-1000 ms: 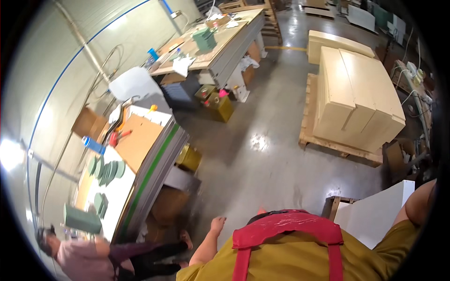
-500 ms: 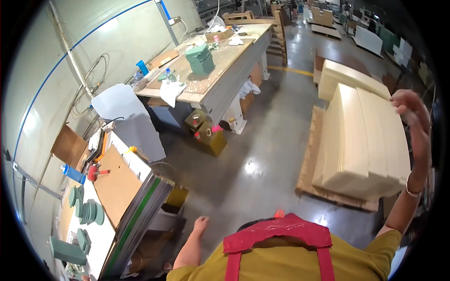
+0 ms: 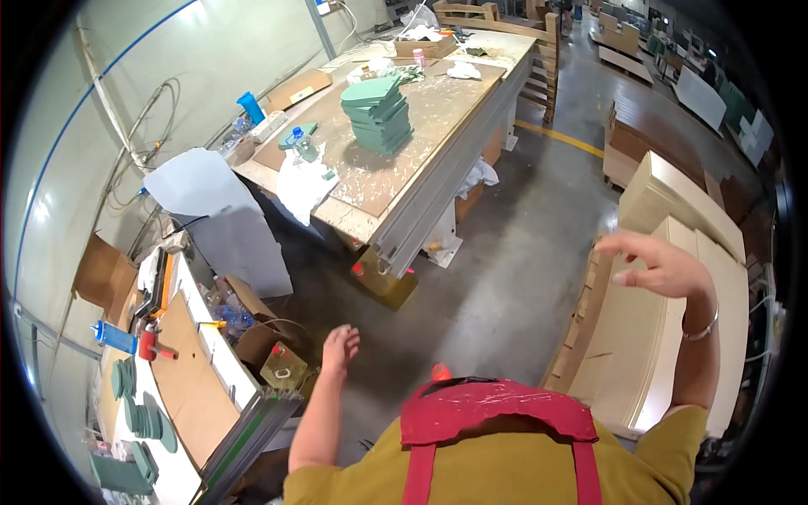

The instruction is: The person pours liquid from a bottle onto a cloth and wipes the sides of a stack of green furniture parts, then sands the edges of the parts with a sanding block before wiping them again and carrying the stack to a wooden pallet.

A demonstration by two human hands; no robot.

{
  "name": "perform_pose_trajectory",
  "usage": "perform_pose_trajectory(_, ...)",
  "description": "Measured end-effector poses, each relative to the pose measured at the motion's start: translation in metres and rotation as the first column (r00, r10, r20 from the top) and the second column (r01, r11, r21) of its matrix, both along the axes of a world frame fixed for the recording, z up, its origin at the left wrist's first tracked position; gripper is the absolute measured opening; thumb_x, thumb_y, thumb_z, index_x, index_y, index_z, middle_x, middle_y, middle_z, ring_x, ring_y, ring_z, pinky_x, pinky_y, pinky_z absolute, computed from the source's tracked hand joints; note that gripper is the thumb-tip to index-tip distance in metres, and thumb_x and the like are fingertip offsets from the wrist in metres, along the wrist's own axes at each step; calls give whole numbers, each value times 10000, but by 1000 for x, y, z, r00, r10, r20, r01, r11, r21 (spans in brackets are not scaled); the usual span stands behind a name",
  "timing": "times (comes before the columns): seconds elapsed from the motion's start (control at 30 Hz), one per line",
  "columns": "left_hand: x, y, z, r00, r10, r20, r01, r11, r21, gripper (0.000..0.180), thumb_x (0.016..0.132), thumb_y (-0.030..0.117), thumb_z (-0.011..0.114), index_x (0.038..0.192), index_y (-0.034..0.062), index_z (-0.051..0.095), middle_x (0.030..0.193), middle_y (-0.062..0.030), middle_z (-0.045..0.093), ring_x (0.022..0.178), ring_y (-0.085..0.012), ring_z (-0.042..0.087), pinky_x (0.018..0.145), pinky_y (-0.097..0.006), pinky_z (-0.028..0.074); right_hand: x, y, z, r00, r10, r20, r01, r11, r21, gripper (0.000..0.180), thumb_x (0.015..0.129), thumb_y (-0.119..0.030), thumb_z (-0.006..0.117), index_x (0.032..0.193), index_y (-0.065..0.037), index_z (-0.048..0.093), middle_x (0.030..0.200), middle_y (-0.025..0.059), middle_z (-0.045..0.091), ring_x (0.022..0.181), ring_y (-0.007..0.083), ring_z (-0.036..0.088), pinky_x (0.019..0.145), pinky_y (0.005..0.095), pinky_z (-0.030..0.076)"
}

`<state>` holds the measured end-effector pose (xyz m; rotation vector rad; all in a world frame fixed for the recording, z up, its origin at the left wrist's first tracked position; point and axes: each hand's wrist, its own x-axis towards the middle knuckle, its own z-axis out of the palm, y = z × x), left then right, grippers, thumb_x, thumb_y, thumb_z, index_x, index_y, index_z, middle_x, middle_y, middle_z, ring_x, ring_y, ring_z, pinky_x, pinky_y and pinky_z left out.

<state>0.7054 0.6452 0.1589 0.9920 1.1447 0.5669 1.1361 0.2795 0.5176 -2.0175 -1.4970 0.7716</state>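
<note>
My left hand hangs in the air over the aisle between the two work tables, its fingers curled in and nothing seen in them. On the other side, my right hand is raised in front of the pale board stack, with thumb and fingers apart and bent. It holds nothing, and I cannot tell whether it touches the boards. Ahead, a pile of green shaped pieces stands on the far work table.
To the left, a near table carries smaller green pieces, a blue bottle and a red tool. Yellowish metal cans stand on the floor. A white cloth drapes over the far table's corner.
I have moved forward, and the far table is closer. My right hand has come down and inward from the far right. The left forearm has lifted further out ahead.
</note>
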Motion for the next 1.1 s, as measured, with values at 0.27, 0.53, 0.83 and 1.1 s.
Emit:
perform_pose_trajectory(0.27, 207, 186, 107, 976, -8, 217, -3, 999, 50, 541, 1035, 398, 413, 1439, 40, 379, 1413, -120, 511, 1185, -245, 568, 912, -377, 501, 158, 96, -18, 956, -167, -240, 156, 986, -63, 418, 945, -264, 609, 1299, -46, 562, 1251, 58, 594, 1075, 147, 553, 903, 284, 460)
perform_pose_trajectory(0.53, 317, 298, 109, 906, 236, 351, -219, 972, -90, 795, 1001, 569, 382, 1549, 50, 132, 1593, -117, 242, 1429, -347, 292, 1123, -530, 302, 361, 269, -93, 756, -195, -625, 251, 968, 2, 475, 1033, -436, 428, 1282, -57, 570, 1266, 82, 618, 1108, 200, 580, 947, 346, 462)
perform_pose_trajectory(0.83, 388, 367, 94, 904, 316, 290, -288, 948, -134, 878, 966, 663, 332, 1556, 68, 70, 1614, -134, 162, 1446, -374, 236, 1141, -578, 225, 454, 573, -122, 576, -40, -817, -11, 998, -56, 530, 994, -500, 484, 1265, -50, 554, 1274, 117, 592, 1114, 206, 579, 958, 358, 464)
perform_pose_trajectory(1.1, 451, 414, 105, 950, 278, 143, -221, 921, -321, 830, 962, 697, 255, 1532, 96, 209, 1540, -120, 323, 1346, -341, 376, 1104, -578, 274, 380, 803, -201, 619, -85, -781, -234, 929, -287, 596, 915, -613, 553, 1089, -45, 592, 935, 49, 625, 849, 192, 606, 735, 367, 507)
